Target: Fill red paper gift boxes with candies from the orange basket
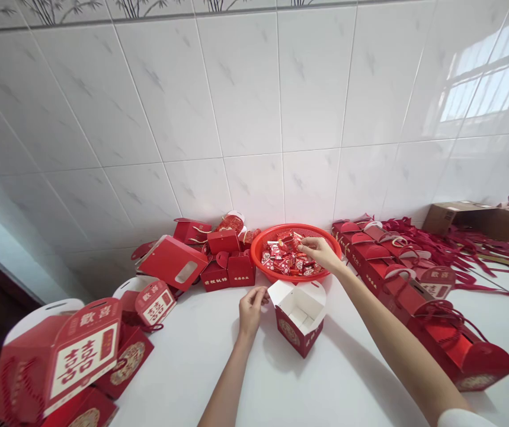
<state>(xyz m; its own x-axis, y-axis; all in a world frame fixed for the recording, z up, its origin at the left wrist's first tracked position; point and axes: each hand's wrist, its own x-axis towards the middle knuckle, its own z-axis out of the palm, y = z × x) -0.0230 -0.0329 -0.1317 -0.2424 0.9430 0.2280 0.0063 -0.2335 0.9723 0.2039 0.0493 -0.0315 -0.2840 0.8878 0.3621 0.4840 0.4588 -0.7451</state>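
An open red box with a white inside stands on the white table, its flaps up and nothing visible in it. Just left of it, my left hand is closed, fingers pressed together near a flap; whether they hold anything is too small to tell. Behind the box sits a red plastic basket with several red wrapped candies. My right hand reaches over the basket's right side, fingers pinched at the candies; what is between the fingertips cannot be made out.
Closed red boxes form a row on the right, beside dark red ribbons and a cardboard box. More red boxes are piled left of the basket and at the near left. A tiled wall rises behind.
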